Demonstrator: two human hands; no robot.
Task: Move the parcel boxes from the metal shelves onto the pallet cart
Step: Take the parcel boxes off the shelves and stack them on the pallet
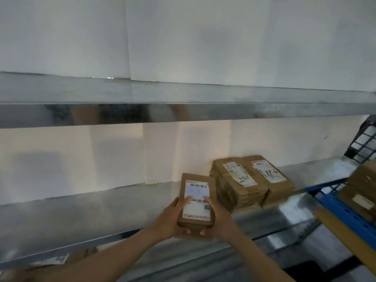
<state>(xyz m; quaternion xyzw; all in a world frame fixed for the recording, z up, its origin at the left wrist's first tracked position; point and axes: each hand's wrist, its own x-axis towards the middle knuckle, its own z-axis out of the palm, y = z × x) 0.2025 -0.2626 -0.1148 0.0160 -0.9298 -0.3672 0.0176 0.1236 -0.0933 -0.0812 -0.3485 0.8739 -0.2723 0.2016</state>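
A small brown parcel box (195, 181) with a white shipping label is held between both my hands just above the middle metal shelf (91, 212). My left hand (169, 219) grips its left side, thumb on the label. My right hand (218, 217) grips its right side, thumb on the label and fingers under the near end. Two stacks of similar brown parcels (244, 186) stand on the same shelf just right of the held box, against the wall.
An upper metal shelf (183, 98) crosses the view above. At the right a blue frame (341, 210) carries cardboard boxes (364, 186), with a dark wire grid (364, 139) above. More parcels (50, 261) lie on the lower shelf at the left.
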